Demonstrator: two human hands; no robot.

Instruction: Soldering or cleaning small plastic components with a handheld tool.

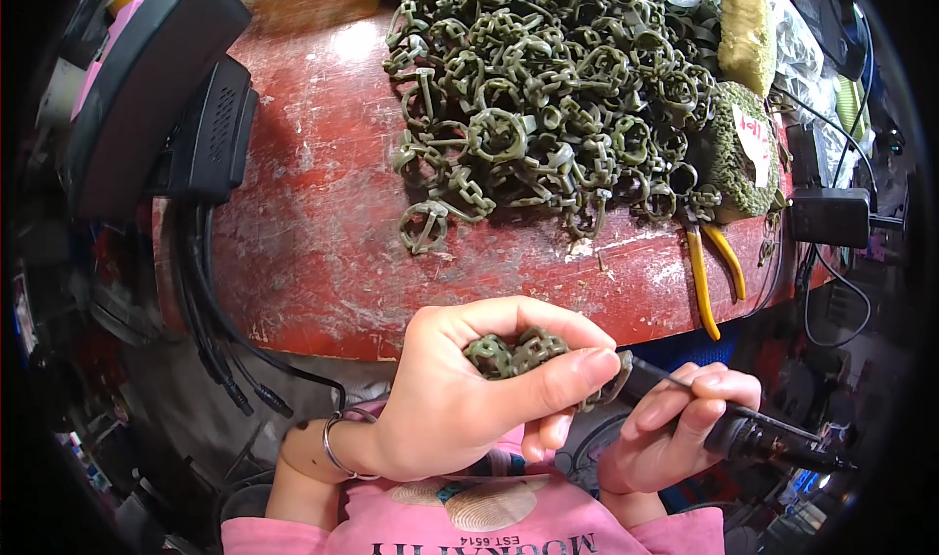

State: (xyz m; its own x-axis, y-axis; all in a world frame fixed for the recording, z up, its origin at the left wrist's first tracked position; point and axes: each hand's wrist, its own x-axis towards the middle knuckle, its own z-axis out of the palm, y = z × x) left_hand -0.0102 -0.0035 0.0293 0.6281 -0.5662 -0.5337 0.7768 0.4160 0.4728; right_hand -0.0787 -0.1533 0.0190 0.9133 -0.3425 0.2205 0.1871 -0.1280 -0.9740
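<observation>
My left hand [489,399] is closed around a bunch of dark green linked pieces [518,350], its thumb lying over them. My right hand [675,428], at the lower right, grips a thin dark tool with a bulky black handle [763,445]. The tool's slim shaft points left to the pieces by my left thumb; whether it touches them I cannot tell. Above my hands, a large pile of similar green rings and links [538,105] covers the back of the worn red table [303,262].
Yellow-handled pliers [702,281] lie at the table's right front, beside a green foam block [734,164], with a yellow block [743,37] behind it. A black power adapter [827,215] and wires stand at the right edge. A black device [205,130] with hanging cables is at left.
</observation>
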